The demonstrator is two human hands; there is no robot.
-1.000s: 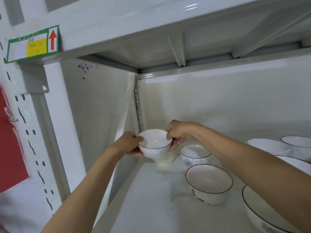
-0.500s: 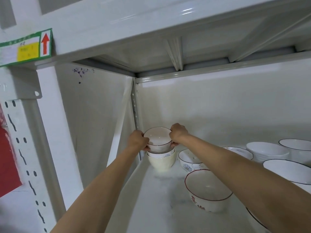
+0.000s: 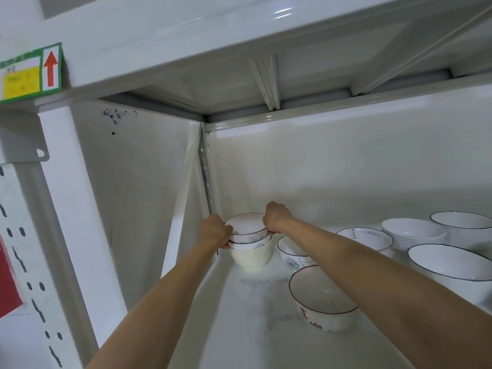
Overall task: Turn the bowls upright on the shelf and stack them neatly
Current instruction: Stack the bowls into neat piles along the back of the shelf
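Note:
A small white bowl (image 3: 246,225) with a dark rim sits upright on top of a stack in the shelf's back left corner. Under it are another white bowl and a cream bowl (image 3: 251,258) at the bottom. My left hand (image 3: 214,231) grips the top bowl's left side. On its right side, my right hand (image 3: 275,217) holds the rim with curled fingers. A flower-patterned bowl (image 3: 291,255) stands upright just right of the stack. Nearer me is a red-rimmed bowl (image 3: 319,302) with red characters.
More upright white bowls stand to the right: a scalloped one (image 3: 364,237), a stacked set (image 3: 414,231), a dark-rimmed one (image 3: 463,225) and a large one (image 3: 452,267). The upper shelf (image 3: 239,35) hangs low overhead. A white upright post (image 3: 77,222) borders the left.
Both hands carried the small bowl back toward the corner and lowered it onto the stack, where it now nests.

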